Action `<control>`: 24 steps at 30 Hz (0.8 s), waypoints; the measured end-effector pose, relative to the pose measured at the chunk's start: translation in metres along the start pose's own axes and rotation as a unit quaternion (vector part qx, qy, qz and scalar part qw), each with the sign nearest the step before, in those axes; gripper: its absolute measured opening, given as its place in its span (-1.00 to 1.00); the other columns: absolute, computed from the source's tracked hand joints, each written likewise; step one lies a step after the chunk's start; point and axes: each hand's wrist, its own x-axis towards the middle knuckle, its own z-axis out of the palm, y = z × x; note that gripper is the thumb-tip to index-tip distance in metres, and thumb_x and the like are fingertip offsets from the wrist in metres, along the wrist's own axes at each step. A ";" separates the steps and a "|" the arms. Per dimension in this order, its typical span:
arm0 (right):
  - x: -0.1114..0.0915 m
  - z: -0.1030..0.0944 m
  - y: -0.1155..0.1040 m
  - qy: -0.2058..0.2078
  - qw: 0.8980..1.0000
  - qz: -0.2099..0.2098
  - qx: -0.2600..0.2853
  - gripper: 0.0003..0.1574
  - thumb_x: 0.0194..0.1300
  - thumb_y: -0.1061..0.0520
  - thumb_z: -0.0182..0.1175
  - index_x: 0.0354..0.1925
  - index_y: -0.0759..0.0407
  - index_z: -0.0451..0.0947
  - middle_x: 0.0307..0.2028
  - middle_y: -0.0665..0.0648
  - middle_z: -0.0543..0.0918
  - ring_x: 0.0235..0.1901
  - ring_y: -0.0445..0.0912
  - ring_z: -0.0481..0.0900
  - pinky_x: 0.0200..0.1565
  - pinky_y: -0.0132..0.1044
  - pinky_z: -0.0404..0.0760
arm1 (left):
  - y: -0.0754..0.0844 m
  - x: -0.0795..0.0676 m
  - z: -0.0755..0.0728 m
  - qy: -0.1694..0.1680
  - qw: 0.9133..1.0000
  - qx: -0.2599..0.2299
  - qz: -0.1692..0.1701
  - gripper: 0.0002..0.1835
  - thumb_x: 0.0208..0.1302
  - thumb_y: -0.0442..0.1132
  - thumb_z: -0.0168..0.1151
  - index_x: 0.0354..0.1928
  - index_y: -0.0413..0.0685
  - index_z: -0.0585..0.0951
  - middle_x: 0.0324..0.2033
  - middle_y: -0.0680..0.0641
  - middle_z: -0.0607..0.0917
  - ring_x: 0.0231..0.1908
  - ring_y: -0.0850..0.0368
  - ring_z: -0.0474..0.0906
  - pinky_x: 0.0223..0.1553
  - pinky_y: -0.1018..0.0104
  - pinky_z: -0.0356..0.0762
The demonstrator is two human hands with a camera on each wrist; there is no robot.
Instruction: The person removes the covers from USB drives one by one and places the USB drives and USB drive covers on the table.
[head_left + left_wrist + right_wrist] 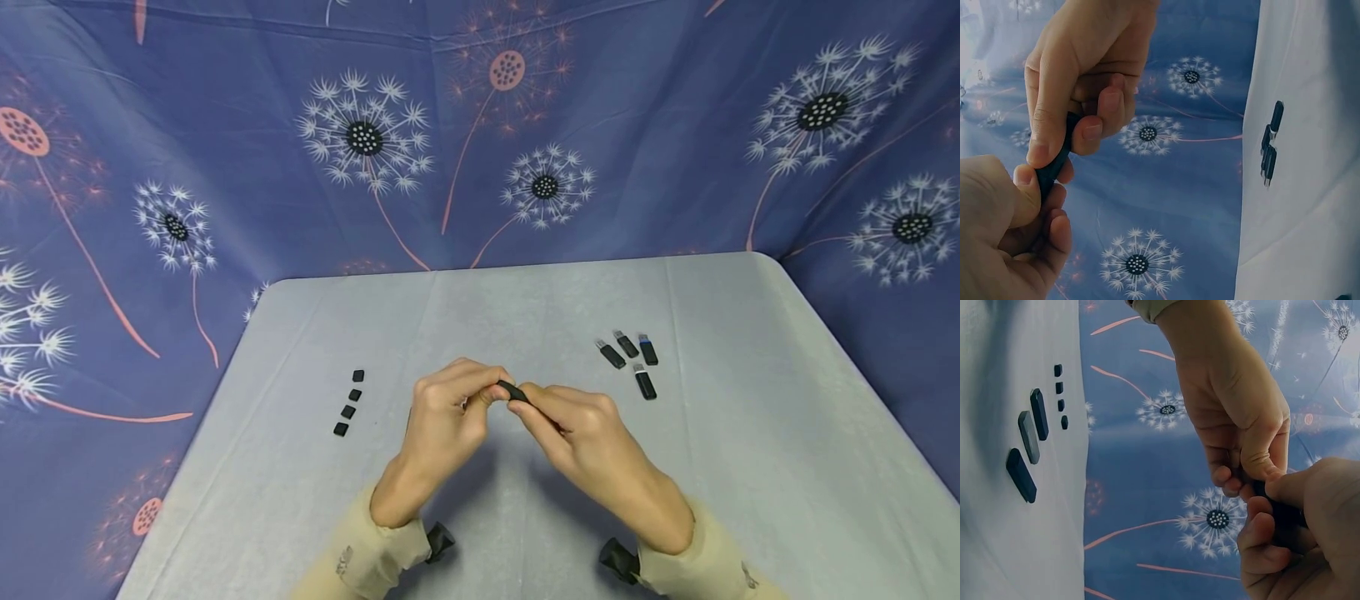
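Note:
In the head view, both hands meet above the middle of the table around a small black USB stick (pixel 513 392). My left hand (pixel 450 408) pinches its left end between thumb and fingers. The other end is between the thumb and forefinger of my right hand (pixel 588 429). Fingers cover much of the stick (pixel 1052 175) in the left wrist view. Several black USB sticks (pixel 645 383) with bare metal plugs lie to the right of the hands. On the left, several small black caps (pixel 348 412) form a short row.
Three black sticks (pixel 1021 476) without visible plugs lie side by side in the right wrist view; the left hand largely hides them in the head view. A pale cloth covers the table (pixel 750 433). Behind it hangs a blue dandelion-print curtain (pixel 645 167).

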 end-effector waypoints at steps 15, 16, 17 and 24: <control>-0.002 0.013 -0.004 0.060 0.998 -0.012 -0.004 -0.77 0.53 0.15 0.20 -0.11 0.27 0.74 -0.59 -0.05 0.52 -0.63 -0.35 0.31 -0.61 -0.67 0.27 | 0.003 -0.004 0.000 0.013 0.992 -0.065 -0.105 -0.94 0.26 -0.28 0.43 -0.34 -0.06 0.83 -0.43 0.06 0.79 -0.50 0.26 0.53 -0.45 0.45 0.49; -0.003 0.013 -0.004 0.061 0.998 -0.012 -0.006 -0.76 0.53 0.16 0.20 -0.10 0.28 0.74 -0.59 -0.05 0.53 -0.63 -0.35 0.31 -0.60 -0.67 0.28 | 0.003 -0.004 0.000 0.013 0.992 -0.067 -0.107 -0.93 0.27 -0.28 0.42 -0.34 -0.06 0.83 -0.44 0.06 0.79 -0.51 0.25 0.52 -0.47 0.44 0.48; -0.003 0.013 -0.005 0.059 0.998 -0.010 -0.007 -0.76 0.53 0.16 0.20 -0.10 0.29 0.74 -0.59 -0.05 0.53 -0.63 -0.35 0.30 -0.61 -0.67 0.27 | 0.002 -0.004 0.000 0.014 0.992 -0.070 -0.108 -0.93 0.28 -0.28 0.42 -0.34 -0.06 0.83 -0.45 0.05 0.78 -0.52 0.25 0.52 -0.49 0.43 0.47; -0.003 0.006 -0.004 -0.002 1.000 0.027 -0.016 -0.90 0.40 0.29 0.30 -0.16 0.25 0.74 -0.59 -0.06 0.53 -0.63 -0.36 0.34 -0.58 -0.65 0.34 | -0.007 -0.005 -0.007 -0.045 0.991 -0.090 -0.089 -0.92 0.28 -0.32 0.42 -0.23 -0.10 0.83 -0.43 0.02 0.78 -0.54 0.27 0.56 -0.50 0.44 0.55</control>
